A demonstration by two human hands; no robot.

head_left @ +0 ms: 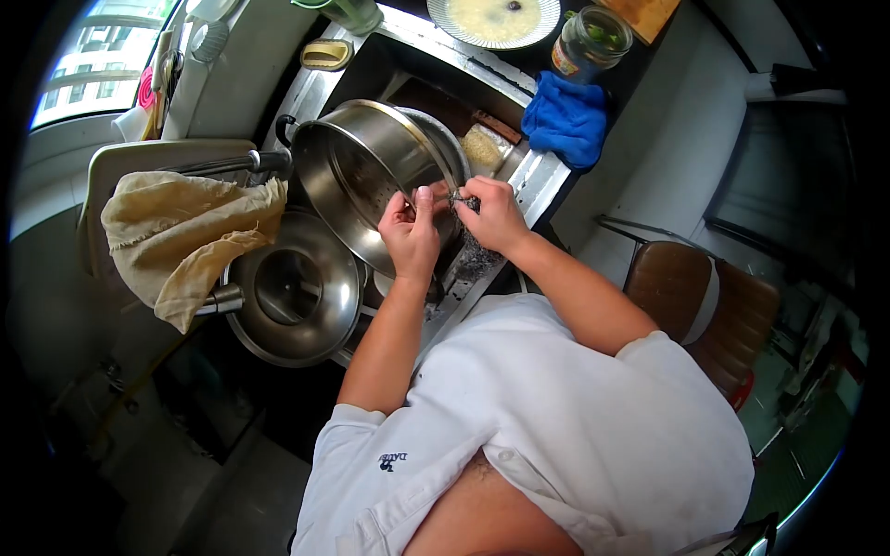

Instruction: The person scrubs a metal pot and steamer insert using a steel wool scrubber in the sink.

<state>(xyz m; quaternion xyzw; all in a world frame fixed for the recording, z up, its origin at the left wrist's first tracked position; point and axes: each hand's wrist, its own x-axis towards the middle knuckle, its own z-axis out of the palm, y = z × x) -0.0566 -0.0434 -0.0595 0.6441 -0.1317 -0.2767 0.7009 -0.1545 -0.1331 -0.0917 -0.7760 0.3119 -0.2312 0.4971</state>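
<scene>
A large stainless steel steamer pot (357, 185) with holes in its bottom is tilted over the sink (394, 56). My left hand (413, 232) is closed on the near rim of the pot, thumb up. Close beside it, my right hand (493, 215) pinches a small dark grey, rough-looking scouring pad (456, 198) against the rim. Its exact kind is partly hidden by my fingers. Behind the pot shows the edge of another round metal vessel (443, 134).
A wide steel basin (246, 306) stands left of the sink, below a tan cloth (190, 232) hung over a bar. A blue cloth (565, 120) lies on the sink edge. Beyond are a plate (454, 23), a glass jar (593, 42) and a brush (326, 55). A brown chair (681, 296) stands right.
</scene>
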